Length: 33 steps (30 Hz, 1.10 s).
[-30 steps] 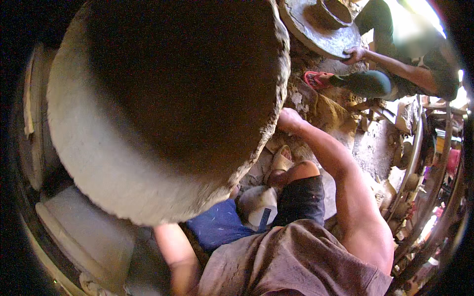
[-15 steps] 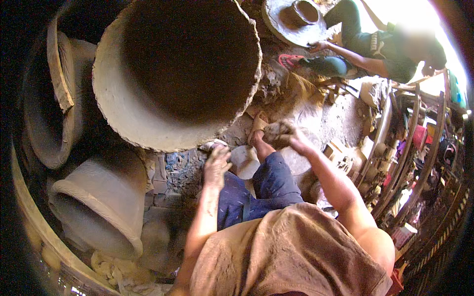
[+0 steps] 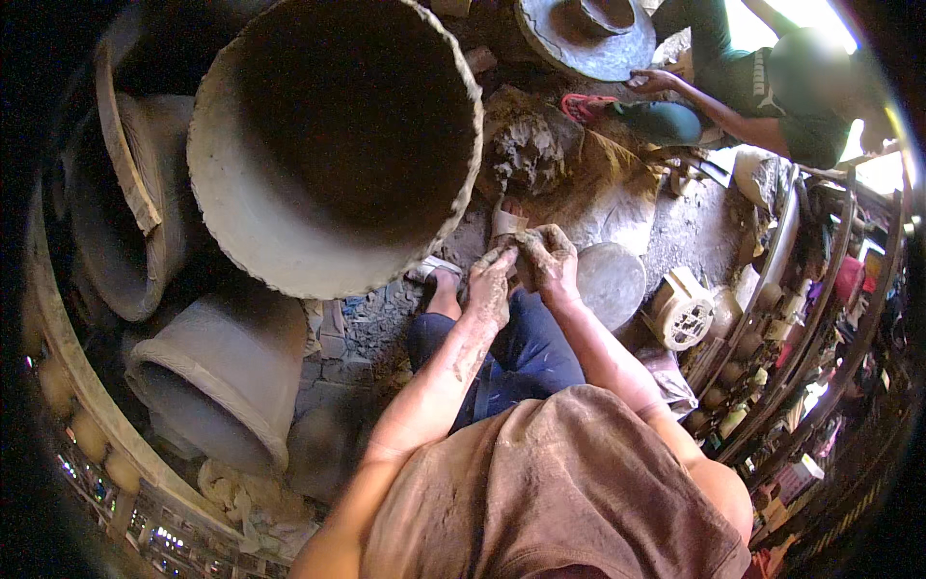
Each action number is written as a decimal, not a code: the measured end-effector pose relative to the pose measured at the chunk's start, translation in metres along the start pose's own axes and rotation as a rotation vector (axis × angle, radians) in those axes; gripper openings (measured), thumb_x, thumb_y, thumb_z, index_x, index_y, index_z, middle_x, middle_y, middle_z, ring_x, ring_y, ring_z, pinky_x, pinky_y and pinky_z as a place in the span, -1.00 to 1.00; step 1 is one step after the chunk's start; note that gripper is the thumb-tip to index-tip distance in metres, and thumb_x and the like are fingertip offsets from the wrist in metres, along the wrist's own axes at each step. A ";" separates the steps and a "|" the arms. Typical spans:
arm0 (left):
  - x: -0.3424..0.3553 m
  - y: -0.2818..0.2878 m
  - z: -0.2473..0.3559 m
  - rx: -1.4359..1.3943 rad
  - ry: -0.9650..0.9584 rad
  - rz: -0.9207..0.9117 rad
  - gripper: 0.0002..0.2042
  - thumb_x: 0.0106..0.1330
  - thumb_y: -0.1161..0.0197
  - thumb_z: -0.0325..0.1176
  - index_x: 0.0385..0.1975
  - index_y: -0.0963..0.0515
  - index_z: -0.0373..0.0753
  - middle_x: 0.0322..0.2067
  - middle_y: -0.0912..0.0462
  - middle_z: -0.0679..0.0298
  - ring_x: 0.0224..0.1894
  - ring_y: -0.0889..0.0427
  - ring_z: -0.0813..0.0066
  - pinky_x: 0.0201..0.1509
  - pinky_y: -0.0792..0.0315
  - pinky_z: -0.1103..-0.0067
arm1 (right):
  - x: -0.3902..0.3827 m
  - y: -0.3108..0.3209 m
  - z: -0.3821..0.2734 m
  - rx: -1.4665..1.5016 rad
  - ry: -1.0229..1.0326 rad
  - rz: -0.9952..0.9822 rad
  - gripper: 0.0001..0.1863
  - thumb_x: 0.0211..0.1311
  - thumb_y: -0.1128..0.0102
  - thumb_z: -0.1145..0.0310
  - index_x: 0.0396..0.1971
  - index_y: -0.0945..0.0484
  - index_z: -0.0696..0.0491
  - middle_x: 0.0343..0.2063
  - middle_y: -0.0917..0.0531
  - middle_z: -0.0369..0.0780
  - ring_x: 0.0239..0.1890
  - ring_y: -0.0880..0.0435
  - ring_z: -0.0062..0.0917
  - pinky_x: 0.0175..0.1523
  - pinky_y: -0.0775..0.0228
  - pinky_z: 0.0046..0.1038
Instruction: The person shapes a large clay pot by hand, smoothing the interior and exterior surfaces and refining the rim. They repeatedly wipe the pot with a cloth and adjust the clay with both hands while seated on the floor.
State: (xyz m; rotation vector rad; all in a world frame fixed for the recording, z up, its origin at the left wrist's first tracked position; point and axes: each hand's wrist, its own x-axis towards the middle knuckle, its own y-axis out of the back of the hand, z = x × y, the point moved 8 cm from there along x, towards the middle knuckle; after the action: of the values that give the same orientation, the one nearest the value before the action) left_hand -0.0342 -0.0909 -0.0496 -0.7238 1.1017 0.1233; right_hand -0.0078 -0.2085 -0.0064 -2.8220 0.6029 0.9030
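Since 0.5 s ago both hands have drawn together in front of the knees: the left hand (image 3: 490,285), then flat beside the pot's rim, now meets the right hand (image 3: 548,261), and the 2 are pressed together around a small lump of wet clay (image 3: 518,253), fingers curled and pinching it from both sides. The lump sits at about 5 o'clock from the large clay pot (image 3: 333,145), just clear of its ragged rim. A mound of raw clay (image 3: 526,150) lies at 12 o'clock from the hands. How much clay is held cannot be told, since the mud-coated fingers cover most of it. At 1 o'clock another person's hand (image 3: 654,81) touches a round wheel (image 3: 584,39), cut off by the top edge
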 end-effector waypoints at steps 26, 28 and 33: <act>0.188 -0.095 -0.043 0.716 -0.188 -0.100 -0.45 0.36 -0.09 -0.01 0.27 -0.29 -0.14 0.27 -0.28 0.21 0.34 -0.14 0.43 0.37 -0.02 0.41 | 0.085 0.083 -0.109 -0.137 0.031 -0.145 -0.68 0.03 -0.11 0.47 -0.15 -0.40 0.11 -0.19 -0.54 -0.17 -0.15 -0.53 -0.43 -0.02 -0.43 -0.37; 0.175 -0.086 -0.043 0.638 -0.147 -0.147 -0.35 0.33 -0.11 0.04 0.34 -0.15 -0.13 0.31 -0.22 0.14 0.39 -0.07 0.32 0.43 0.08 0.39 | 0.079 0.063 -0.123 -0.040 0.050 -0.171 -0.67 0.01 -0.17 0.51 -0.16 -0.38 0.09 -0.17 -0.53 -0.19 -0.12 -0.51 -0.44 0.02 -0.40 -0.35; 0.093 0.000 -0.012 0.468 0.044 -0.030 -0.46 0.32 -0.14 -0.09 0.25 -0.31 -0.18 0.28 -0.28 0.11 0.35 -0.16 0.33 0.40 -0.05 0.42 | 0.048 -0.025 -0.170 -0.023 0.187 -0.327 -0.42 0.01 -0.27 0.57 0.12 -0.36 0.12 0.00 -0.53 -0.13 0.05 -0.50 -0.37 0.19 -0.33 -0.29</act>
State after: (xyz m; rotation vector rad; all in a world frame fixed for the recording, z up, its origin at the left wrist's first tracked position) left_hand -0.0001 -0.1211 -0.1311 -0.3242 1.1076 -0.1738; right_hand 0.1282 -0.2408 0.1037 -2.9234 0.1388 0.5959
